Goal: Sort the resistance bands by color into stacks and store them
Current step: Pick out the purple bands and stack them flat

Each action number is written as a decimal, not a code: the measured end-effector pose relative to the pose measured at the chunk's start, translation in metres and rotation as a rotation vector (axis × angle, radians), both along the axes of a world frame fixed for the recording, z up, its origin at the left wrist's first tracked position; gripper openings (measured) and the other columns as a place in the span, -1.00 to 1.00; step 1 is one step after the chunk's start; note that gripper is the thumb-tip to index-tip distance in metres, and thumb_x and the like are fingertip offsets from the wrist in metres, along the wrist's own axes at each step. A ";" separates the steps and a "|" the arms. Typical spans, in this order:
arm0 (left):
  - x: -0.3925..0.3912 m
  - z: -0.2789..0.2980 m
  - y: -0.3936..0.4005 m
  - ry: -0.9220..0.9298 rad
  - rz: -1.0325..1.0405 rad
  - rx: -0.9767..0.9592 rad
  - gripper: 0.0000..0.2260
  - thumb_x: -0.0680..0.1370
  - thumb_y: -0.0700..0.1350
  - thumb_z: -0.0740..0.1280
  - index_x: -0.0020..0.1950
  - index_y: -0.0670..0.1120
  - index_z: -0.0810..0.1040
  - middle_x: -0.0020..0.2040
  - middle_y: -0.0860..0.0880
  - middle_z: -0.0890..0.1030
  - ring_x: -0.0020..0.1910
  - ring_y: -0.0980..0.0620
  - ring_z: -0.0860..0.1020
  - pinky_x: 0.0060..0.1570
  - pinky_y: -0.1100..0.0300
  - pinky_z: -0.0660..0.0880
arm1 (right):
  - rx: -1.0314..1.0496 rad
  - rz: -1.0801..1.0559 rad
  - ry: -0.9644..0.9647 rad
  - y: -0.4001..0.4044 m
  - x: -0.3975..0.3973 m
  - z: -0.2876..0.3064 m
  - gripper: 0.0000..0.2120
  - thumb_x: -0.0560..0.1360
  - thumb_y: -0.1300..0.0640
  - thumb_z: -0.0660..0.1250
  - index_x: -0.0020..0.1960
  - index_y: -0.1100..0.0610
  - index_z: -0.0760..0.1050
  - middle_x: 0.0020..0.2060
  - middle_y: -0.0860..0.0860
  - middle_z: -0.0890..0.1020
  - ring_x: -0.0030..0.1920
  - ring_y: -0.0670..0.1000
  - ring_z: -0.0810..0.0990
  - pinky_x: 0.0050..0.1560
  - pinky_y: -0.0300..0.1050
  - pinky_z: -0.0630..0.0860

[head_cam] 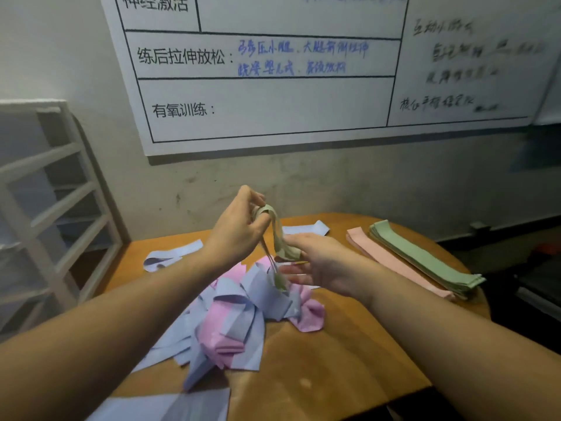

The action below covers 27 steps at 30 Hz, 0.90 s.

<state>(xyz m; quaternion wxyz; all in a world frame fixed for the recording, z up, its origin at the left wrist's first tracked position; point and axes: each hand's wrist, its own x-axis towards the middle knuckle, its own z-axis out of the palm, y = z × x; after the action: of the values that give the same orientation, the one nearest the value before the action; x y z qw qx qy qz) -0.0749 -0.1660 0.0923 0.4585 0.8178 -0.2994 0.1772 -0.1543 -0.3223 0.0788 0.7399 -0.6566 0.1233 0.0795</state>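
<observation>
Both hands raised above a wooden table (318,360). Left hand (239,229) curled, pinching the upper end of a green band (277,229); right hand (312,262) gripping its lower end, thumb through the loop, other fingers spread. Band held up just over a jumbled pile of blue and pink bands (236,314) at the table's middle. Well off to the right, a neat green stack (425,259) lying partly on a pink stack (391,262). Loose blue bands (170,255) near the far edge. White shelf (45,192) at left, whiteboard (273,95) on the wall.
</observation>
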 end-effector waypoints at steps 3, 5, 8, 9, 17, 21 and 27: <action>-0.013 0.001 -0.008 0.039 -0.025 0.023 -0.76 0.49 -0.04 0.30 0.12 -0.01 0.35 -0.02 -0.04 0.55 -0.06 -0.06 0.55 0.06 -0.01 0.53 | 0.089 -0.174 -0.084 -0.016 -0.012 0.004 -0.56 0.54 0.34 0.40 0.33 0.14 0.32 -0.22 0.13 0.61 -0.35 -0.01 0.60 -0.31 -0.18 0.51; -0.021 0.001 -0.010 0.084 -0.047 0.055 -0.67 0.42 0.04 0.28 0.15 0.04 0.36 0.04 -0.03 0.55 -0.08 0.03 0.54 0.04 0.08 0.51 | 0.111 -0.263 -0.127 -0.029 -0.018 0.007 -0.68 0.52 0.39 0.38 0.18 0.15 0.38 -0.26 0.11 0.57 -0.33 -0.03 0.54 -0.31 -0.20 0.41; -0.028 -0.002 -0.012 0.123 -0.075 0.185 -0.60 0.38 0.12 0.35 0.18 0.07 0.43 0.15 0.01 0.56 -0.18 0.20 0.49 -0.08 0.25 0.43 | 0.032 -0.321 -0.188 -0.050 -0.029 0.012 -0.87 0.54 0.29 0.37 -0.02 0.08 0.52 -0.24 0.00 0.59 -0.24 -0.07 0.47 -0.24 -0.17 0.34; -0.031 -0.003 -0.014 0.147 -0.104 0.241 -0.60 0.41 0.08 0.42 0.21 0.07 0.44 0.18 0.01 0.56 -0.22 0.21 0.48 -0.13 0.31 0.43 | -0.006 -0.336 -0.215 -0.056 -0.033 0.015 -0.91 0.56 0.25 0.36 -0.04 0.07 0.56 -0.21 -0.02 0.61 -0.22 -0.07 0.46 -0.21 -0.15 0.34; -0.063 0.006 -0.037 0.532 -0.391 0.181 -0.50 0.54 0.14 0.40 0.42 0.17 0.30 0.11 0.01 0.65 -0.04 0.06 0.69 -0.15 0.12 0.65 | 0.063 -0.233 -0.399 -0.068 -0.050 0.026 -0.84 0.64 0.28 0.27 0.16 0.22 0.58 0.02 0.22 0.70 -0.03 0.17 0.70 -0.03 0.00 0.69; -0.066 0.017 -0.057 0.437 -0.395 0.049 -0.73 0.63 -0.01 0.34 0.31 -0.02 0.49 0.07 -0.04 0.68 -0.03 -0.02 0.68 -0.08 0.02 0.67 | -0.063 -0.155 -0.437 -0.070 -0.056 0.023 -0.84 0.63 0.24 0.31 0.15 0.17 0.62 -0.07 0.13 0.71 -0.10 0.09 0.68 -0.09 -0.08 0.65; -0.067 0.034 -0.082 0.416 -0.431 -0.024 -0.81 0.65 -0.09 0.32 0.24 -0.07 0.60 -0.07 -0.10 0.66 -0.22 0.04 0.60 -0.43 0.19 0.55 | -0.091 -0.201 -0.475 -0.089 -0.055 0.017 -0.81 0.60 0.05 0.38 0.17 0.07 0.54 -0.06 0.04 0.71 -0.12 0.02 0.70 -0.14 -0.09 0.63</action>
<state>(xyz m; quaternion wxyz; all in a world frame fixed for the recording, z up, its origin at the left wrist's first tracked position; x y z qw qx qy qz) -0.1423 -0.2481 0.1258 0.5467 0.7486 -0.3638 -0.0920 -0.2096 -0.4112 0.0957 0.7221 -0.6738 0.0142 -0.1562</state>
